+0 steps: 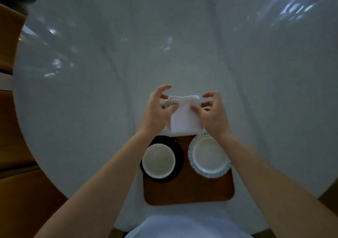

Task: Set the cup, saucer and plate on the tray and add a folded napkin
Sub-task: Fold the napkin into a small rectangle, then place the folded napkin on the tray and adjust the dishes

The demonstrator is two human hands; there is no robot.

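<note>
A brown wooden tray (188,192) lies on the table in front of me. On its left part a white cup (158,161) stands on a black saucer (178,152). A white plate with a patterned rim (209,155) sits on the tray's right part. Just beyond the tray's far edge, both hands hold up a white napkin (184,117). My left hand (157,109) pinches its upper left part between thumb and fingers. My right hand (212,111) pinches its right side. The napkin's top edge is rolled over and its lower end hangs toward the tray.
The round table (128,55) wears a pale cloth under a shiny clear cover. Wooden floor or furniture (11,128) shows beyond the table's left edge. My light-coloured clothing (182,226) fills the bottom middle of the view.
</note>
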